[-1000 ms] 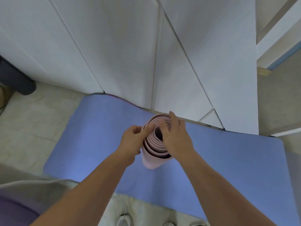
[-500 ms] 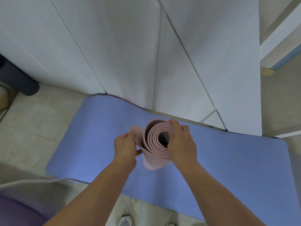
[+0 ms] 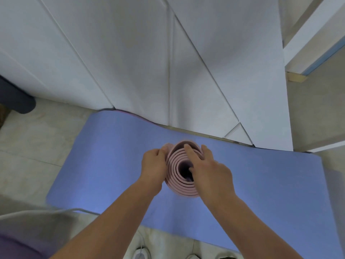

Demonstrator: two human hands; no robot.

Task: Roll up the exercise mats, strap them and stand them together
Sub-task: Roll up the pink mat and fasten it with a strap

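— Where's the pink mat [image 3: 177, 166]?
— Rolled, standing on end on the blue mat [image 3: 112, 156].
— Hands?
— The left hand [image 3: 153, 165] grips its loose edge; the right hand [image 3: 211, 174] presses on top, fingers straight.

White panelled doors [image 3: 130, 53] — upright, spanning the far side. Pale tiled floor [image 3: 37, 143] — at left and right. White cable [image 3: 71, 208] — curving across lower left. Purple fabric [image 3: 11, 245] — bottom-left corner. White footwear [image 3: 141, 255] — bottom edge.
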